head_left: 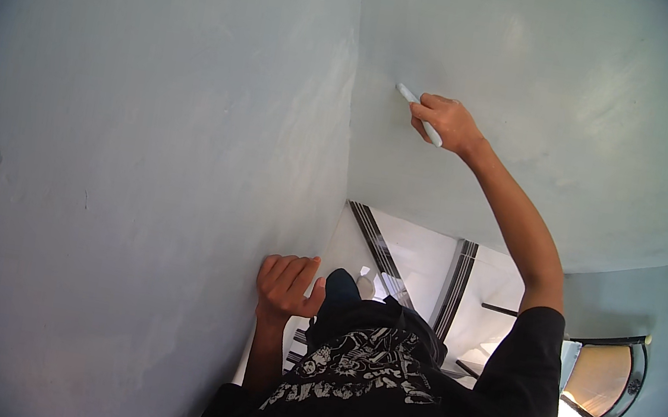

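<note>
My right hand [449, 125] is raised at the right-hand wall [499, 51], its fingers wrapped round a slim white stick-like tool [407, 93]. One end of the tool points up and left toward the corner; its exact kind is not clear, nor whether its tip touches the wall. Lower down, my left hand [285, 285] is at the left-hand wall [145, 135] with nothing seen in it. Its fingers point upward, slightly bent, and the thumb stands apart from them.
Two pale blue-grey walls meet in a corner line above me. Below is a white tiled floor [411, 243] with dark striped bands [455, 289]. A chair [599, 381] with a tan panel and dark frame stands at the lower right, beside bright light.
</note>
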The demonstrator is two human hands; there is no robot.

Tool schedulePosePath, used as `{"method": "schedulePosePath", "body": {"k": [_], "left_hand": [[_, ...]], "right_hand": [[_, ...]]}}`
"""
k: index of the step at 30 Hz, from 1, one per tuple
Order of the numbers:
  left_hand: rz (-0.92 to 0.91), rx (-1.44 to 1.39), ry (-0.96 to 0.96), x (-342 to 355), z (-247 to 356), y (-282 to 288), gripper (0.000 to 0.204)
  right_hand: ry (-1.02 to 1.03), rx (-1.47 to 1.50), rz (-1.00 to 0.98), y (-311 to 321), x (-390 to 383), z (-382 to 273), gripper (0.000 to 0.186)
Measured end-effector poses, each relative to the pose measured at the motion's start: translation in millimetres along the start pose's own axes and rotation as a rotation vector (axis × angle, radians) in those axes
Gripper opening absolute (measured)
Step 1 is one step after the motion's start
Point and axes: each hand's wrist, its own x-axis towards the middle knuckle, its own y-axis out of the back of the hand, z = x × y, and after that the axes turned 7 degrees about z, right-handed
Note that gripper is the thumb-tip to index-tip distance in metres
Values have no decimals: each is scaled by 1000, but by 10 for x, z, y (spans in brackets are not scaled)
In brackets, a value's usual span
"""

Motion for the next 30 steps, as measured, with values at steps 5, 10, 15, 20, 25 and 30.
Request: {"method": "schedulePosePath", "body": {"k": [5, 10, 15, 20, 25, 30], "left_hand": [[-1, 10, 7, 6, -21, -10, 24], [6, 17, -10, 19, -8, -36, 24], [8, 24, -6, 3, -3, -29, 24], [10, 13, 12, -35, -7, -59, 24], [-12, 34, 15, -27, 10, -21, 25], [-5, 30, 14, -29, 3, -14, 24]], "right_hand": [[213, -143, 116, 849, 673, 16, 18], [440, -264, 715, 1596, 1474, -139, 20], [323, -101, 1031, 1511, 1843, -264, 24], [300, -142, 1170, 833, 1575, -122, 21], [63, -84, 1115, 26, 920, -193, 23], [-51, -39, 899, -649, 207, -292, 19]]}}
